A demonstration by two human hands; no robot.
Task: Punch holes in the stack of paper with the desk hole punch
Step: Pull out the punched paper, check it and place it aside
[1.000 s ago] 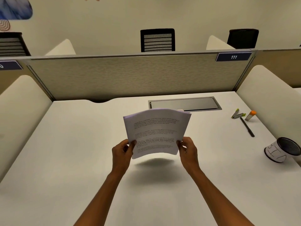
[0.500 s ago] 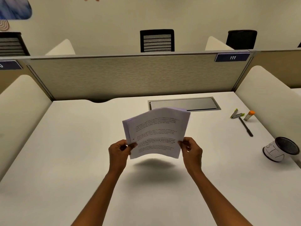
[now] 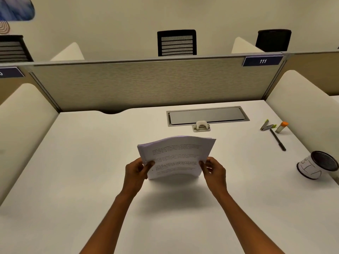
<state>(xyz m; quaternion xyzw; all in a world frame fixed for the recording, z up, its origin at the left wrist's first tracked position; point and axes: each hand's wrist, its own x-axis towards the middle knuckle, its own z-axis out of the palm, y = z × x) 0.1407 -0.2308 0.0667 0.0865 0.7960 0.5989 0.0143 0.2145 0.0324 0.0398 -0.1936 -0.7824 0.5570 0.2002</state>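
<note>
I hold a stack of printed white paper (image 3: pixel 177 156) in both hands above the middle of the white desk (image 3: pixel 73 171). My left hand (image 3: pixel 136 170) grips its lower left edge and my right hand (image 3: pixel 213 169) grips its lower right edge. The stack tilts away from me and bows slightly, its bottom edge off the desk. A small white and metal desk hole punch (image 3: pixel 201 126) stands on the desk beyond the paper, just in front of the grey cable hatch (image 3: pixel 207 117).
At the far right lie a stapler with green tips (image 3: pixel 266 126), a glue stick with an orange cap (image 3: pixel 282 127) and a black pen (image 3: pixel 278 139). A mesh pen cup (image 3: pixel 316 166) lies on its side by the right edge. Partition panels (image 3: pixel 156 83) enclose the desk.
The paper stack has dropped lower and tipped further away from me, which uncovers the hole punch behind it. Both hands keep their grip on the lower edges.
</note>
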